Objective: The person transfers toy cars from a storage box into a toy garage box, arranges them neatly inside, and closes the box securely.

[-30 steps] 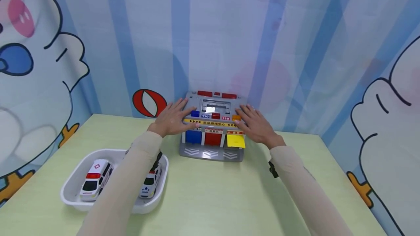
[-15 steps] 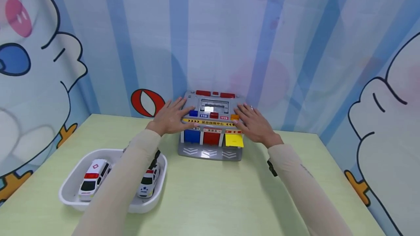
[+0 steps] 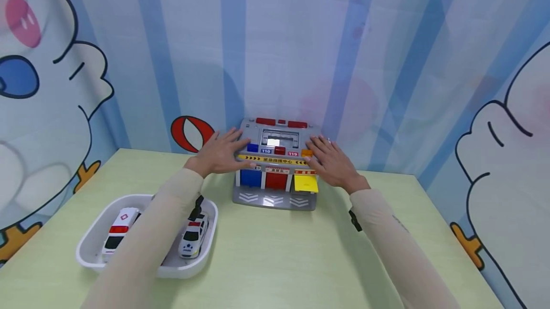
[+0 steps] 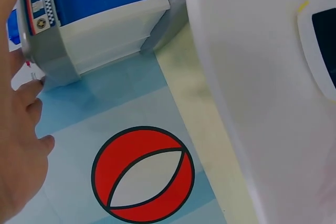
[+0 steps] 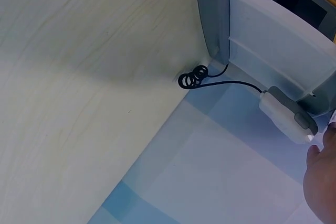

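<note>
A grey toy garage [image 3: 272, 201] stands against the backdrop, with a blue door [image 3: 251, 178], a red door [image 3: 276, 181] and a yellow door [image 3: 306, 183] that sticks out, raised. My left hand [image 3: 216, 154], fingers spread, is at the garage's left top edge. On the opposite edge rests my right hand [image 3: 334, 162], its fingers extended over the roof near the orange button [image 3: 307, 153]. The left wrist view shows part of the left hand [image 4: 23, 145] beside the garage wall [image 4: 105, 40]. In the right wrist view, a small white-and-grey handset [image 5: 286, 116] on a coiled black cord [image 5: 194, 77] hangs at the garage's side.
A white tray [image 3: 86, 247] on the left of the light table [image 3: 275, 251] holds a toy ambulance [image 3: 118, 230] and a toy police car [image 3: 193, 238]. The left forearm passes over it. A printed cloth backdrop [image 3: 283, 37] rises behind the table.
My left hand and forearm have shifted slightly left, showing more of the police car and covering more of the ambulance. The right hand stays in place on the garage.
</note>
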`<state>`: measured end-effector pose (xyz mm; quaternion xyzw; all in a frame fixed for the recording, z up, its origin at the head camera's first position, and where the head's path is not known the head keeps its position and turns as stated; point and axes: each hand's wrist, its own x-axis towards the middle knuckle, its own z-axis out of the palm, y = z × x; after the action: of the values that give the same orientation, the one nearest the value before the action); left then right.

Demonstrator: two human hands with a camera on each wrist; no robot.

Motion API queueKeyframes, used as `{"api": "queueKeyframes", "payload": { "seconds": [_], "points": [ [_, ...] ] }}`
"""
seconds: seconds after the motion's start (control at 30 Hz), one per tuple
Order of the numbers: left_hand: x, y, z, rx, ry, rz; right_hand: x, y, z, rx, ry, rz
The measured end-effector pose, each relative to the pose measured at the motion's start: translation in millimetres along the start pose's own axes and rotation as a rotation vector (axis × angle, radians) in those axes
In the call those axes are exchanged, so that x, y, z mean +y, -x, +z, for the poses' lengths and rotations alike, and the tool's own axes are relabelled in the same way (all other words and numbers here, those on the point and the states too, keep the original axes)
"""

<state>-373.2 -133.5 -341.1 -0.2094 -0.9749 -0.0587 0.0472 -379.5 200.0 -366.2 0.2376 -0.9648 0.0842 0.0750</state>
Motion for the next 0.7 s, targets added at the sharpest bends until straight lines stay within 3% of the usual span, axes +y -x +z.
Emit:
{"api": "queueKeyframes", "payload": {
  "seconds": [0.43, 0.7],
  "points": [
    [-5.0, 20.3, -5.7, -0.037, 0.062, -0.021, 1, 0.1, -1, 0.011, 0.0, 0.002],
    [-2.9, 37.8, -11.3, -0.056, 0.089, 0.018, 0, -0.5, 0, 0.003, 0.005, 0.012]
  ]
}}
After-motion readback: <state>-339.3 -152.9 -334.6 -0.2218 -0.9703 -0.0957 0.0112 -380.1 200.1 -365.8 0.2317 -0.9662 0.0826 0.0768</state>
